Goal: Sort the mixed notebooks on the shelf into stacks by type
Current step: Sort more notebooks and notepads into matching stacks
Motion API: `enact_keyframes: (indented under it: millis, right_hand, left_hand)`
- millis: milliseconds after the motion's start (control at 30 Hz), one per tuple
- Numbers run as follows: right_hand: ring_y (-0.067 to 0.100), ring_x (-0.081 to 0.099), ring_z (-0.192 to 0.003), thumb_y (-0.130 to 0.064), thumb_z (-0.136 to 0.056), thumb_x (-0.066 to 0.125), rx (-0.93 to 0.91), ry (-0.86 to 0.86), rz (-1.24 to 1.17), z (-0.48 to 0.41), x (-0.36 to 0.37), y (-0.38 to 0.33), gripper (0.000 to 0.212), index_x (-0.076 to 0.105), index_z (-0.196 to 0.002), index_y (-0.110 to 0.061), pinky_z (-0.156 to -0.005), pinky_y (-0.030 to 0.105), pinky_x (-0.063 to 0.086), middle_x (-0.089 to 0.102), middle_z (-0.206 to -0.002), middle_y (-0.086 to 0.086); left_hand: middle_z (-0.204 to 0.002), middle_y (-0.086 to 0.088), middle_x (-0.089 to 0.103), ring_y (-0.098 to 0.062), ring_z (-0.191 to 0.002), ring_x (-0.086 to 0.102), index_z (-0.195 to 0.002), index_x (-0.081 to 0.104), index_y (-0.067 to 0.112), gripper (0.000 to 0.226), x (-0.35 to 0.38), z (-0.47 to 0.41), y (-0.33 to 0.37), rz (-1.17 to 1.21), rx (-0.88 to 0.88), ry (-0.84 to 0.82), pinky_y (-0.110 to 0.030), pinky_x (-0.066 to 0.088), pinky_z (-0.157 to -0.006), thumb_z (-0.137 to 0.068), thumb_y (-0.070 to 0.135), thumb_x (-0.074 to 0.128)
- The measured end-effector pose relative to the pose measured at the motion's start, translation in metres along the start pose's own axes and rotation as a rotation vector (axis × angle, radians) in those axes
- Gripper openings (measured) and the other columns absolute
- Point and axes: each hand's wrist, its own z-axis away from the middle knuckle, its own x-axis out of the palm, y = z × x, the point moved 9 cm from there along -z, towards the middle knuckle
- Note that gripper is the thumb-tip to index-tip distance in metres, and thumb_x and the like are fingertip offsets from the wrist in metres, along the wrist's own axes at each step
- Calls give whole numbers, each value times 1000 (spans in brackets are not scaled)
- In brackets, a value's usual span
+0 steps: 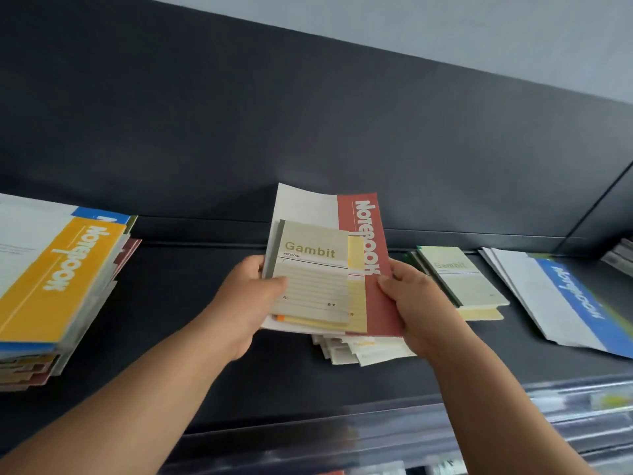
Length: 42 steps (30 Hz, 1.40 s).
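Above the dark shelf I hold a small bundle of notebooks. On top lies a small grey-green "Gambit" notebook, under it a yellow one, and at the back a large red-and-white "Notebook". My left hand grips the bundle's left edge with the thumb on the Gambit cover. My right hand pinches the red notebook's right edge. Beneath the bundle a loose pile of pale notebooks rests on the shelf.
A tall stack topped by a yellow-and-white notebook stands at the left. To the right lies a small Gambit stack, then blue-and-white large notebooks. More items sit at the far right edge. A lower shelf with wrapped goods runs below.
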Motion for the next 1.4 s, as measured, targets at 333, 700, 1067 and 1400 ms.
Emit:
enact_keyframes:
  millis: [333,700,1067,1400]
  right_hand:
    - [17,74,-88,-4,-79,79,-155,-43,73,-3,-70,-12,44,60,-112,-25,-71,42,62,76,-101,-5]
    - [23,73,-98,-3,-95,59,-104,-252,15,-56,-190,2,32,60,-122,-21,-78,46,61,73,-113,-1]
    - [33,69,-102,-6,-99,49,59,-244,-59,-90,-231,37,26,63,-121,-10,-73,48,60,71,-113,11]
    - [29,71,-96,-10,-91,65,90,-232,-10,-93,-244,38,28,63,-118,-13,-66,41,59,75,-105,8]
  left_hand:
    - [-103,11,67,-7,-93,66,-117,50,30,41,96,2,16,17,163,31,-22,51,-72,-86,10,68]
    - [-104,7,72,-20,-94,69,-124,54,37,41,218,-10,11,182,44,136,-43,59,-72,-98,7,46]
    - [-117,11,66,-16,-111,62,-129,54,34,50,243,5,16,86,130,274,-45,53,-91,-93,0,54]
    - [-115,17,65,-8,-107,61,-127,53,36,48,250,18,27,23,223,329,-24,53,-74,-94,1,55]
